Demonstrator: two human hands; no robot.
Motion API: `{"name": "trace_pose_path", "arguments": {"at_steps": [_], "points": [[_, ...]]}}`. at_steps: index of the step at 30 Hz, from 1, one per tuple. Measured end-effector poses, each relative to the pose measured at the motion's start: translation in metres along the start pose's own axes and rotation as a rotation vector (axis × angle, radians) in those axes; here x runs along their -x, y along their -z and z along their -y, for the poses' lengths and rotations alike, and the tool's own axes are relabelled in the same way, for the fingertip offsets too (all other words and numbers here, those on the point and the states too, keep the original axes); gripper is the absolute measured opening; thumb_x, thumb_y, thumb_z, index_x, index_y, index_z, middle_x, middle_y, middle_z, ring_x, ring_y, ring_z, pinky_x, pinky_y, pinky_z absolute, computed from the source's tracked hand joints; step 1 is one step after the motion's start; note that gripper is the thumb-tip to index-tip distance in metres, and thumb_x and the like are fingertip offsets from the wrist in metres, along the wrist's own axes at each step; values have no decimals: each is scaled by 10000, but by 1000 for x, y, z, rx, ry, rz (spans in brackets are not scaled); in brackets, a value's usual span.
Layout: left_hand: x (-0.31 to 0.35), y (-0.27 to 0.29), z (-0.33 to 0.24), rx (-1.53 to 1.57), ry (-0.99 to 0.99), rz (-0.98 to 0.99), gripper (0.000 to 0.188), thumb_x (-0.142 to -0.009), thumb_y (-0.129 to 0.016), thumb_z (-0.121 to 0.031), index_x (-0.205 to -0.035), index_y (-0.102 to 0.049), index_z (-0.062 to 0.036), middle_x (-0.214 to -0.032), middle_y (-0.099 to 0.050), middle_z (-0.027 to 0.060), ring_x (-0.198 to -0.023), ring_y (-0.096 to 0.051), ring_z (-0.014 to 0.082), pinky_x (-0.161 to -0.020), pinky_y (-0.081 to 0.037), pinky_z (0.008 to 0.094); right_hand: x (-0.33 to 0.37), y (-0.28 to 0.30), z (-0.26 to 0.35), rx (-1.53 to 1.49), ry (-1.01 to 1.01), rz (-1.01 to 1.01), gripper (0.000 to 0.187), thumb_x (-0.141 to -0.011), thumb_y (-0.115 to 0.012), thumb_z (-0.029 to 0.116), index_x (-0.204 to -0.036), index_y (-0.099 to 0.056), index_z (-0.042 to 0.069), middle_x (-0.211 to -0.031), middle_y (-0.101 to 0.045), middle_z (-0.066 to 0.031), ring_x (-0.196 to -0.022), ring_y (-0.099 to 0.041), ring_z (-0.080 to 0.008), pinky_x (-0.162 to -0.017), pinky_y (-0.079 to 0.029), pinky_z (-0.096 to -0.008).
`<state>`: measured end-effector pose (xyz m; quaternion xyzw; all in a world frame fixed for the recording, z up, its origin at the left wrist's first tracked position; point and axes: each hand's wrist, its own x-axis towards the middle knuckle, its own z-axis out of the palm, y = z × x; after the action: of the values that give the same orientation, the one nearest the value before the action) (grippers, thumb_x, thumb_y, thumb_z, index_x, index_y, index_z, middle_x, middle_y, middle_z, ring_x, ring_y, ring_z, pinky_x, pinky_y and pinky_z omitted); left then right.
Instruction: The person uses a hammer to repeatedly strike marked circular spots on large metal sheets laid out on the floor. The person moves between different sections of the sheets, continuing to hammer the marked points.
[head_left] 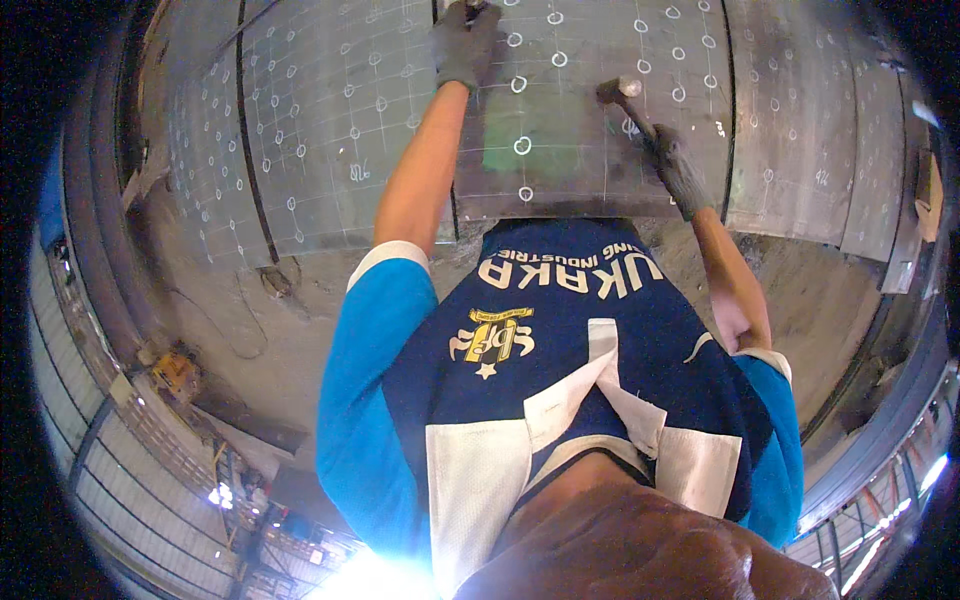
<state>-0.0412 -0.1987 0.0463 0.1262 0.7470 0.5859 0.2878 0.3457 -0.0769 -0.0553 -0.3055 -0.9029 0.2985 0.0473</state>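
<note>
A hammer (622, 92) is in my right hand (678, 168), which wears a grey glove. Its head is over a grey metal plate (590, 165) marked with white chalk lines and circles, and the handle slants down to my fist. My left hand (466, 48), also gloved in grey, is at the far edge of the view above the same plate. Its fingers are closed round a small dark piece, only partly visible at the picture's top. A green smear (535, 145) colours the plate between my two hands.
More chalk-marked plates lie to the left (330, 150) and right (790, 150), with dark gaps between them. Bare dusty floor (320, 310) stretches nearer to me. A yellow machine part (177, 375) stands far to the left.
</note>
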Motion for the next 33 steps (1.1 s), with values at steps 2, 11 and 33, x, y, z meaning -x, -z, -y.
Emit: {"name": "trace_pose_path", "arguments": {"at_steps": [2,11,33], "points": [[7,-22,-16,106,-108,63,237,-978,-640,-175,-1165,-680,-35,-830,-645,46,-649,-563,111,-556,-465,298,13,38,38,-77,-184,136,361,-956,-588,187,-1277,-630,27,-1032,-660,-255,-911,-629,-436,-811,-490,-493],[6,-65,-33,-371,-170,85,296,-980,-613,-184,-1175,-660,33,-979,-725,202,-842,-693,293,-775,-547,397,29,29,29,402,-29,187,433,-979,-507,171,-1399,-594,110,-1205,-680,-247,-1043,-674,-413,-855,-515,-532],[-3,-69,-22,-396,-212,153,286,-988,-617,-198,-1141,-661,40,-987,-733,175,-819,-696,256,-747,-546,381,41,-12,-13,352,103,-43,370,-946,-576,202,-1303,-638,127,-1129,-701,-170,-1023,-648,-385,-874,-480,-520]]}}
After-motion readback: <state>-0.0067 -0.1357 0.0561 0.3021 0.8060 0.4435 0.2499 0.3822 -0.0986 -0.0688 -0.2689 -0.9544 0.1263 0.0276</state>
